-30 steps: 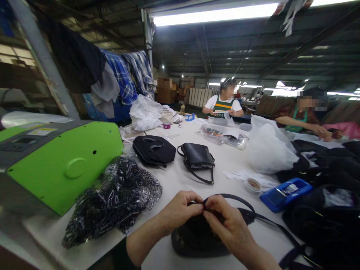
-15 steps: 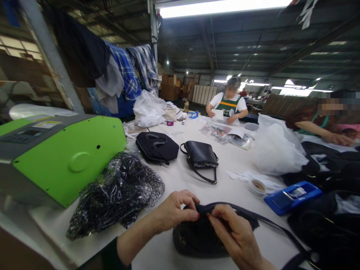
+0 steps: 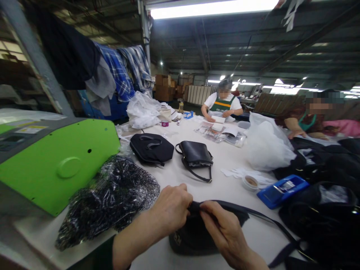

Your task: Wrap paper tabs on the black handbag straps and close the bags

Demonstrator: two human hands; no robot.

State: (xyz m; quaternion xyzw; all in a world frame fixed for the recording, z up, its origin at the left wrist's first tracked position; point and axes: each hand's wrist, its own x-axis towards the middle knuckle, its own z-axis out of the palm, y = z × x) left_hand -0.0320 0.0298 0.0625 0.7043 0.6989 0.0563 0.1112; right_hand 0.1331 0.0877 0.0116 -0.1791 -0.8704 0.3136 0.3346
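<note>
Both hands, left (image 3: 171, 210) and right (image 3: 225, 228), pinch the bag (image 3: 197, 234) rim together; strap (image 3: 267, 219) trails to four o'clock.

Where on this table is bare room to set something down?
Bare table lies between the small handbag, the tape roll and the hands. The right side is crowded with black bags and a blue tray.

White lettering runs across the green apron (image 3: 223, 109) of the person at the table's far end, too blurred to read. A label (image 3: 28, 129) sits atop the green machine (image 3: 60, 165) (its print equally unreadable).
</note>
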